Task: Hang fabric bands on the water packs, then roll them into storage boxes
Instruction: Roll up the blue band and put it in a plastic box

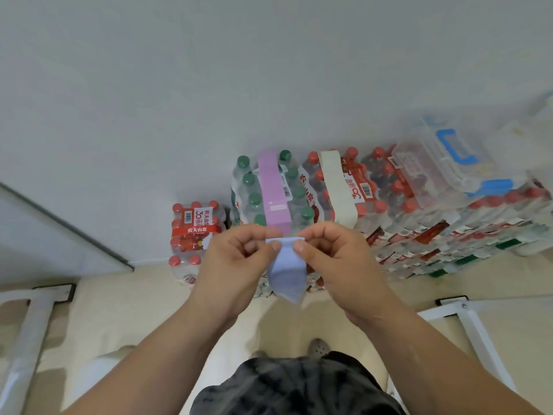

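Observation:
A light blue fabric band (285,272) hangs between my two hands in front of the stacked water packs. My left hand (239,259) pinches its top left corner and my right hand (332,259) pinches its top right corner. Behind them, a pink band (273,190) lies draped over a green-capped water pack (254,193). A cream band (336,187) is draped over a red-capped water pack (365,187) beside it. A clear storage box (443,166) with blue latches rests on top of the packs at the right.
A smaller red-capped pack (194,232) stands lower at the left against the white wall. More stacked packs (466,235) run to the right. White metal frame legs (27,333) stand at both sides on the beige floor. My feet show below.

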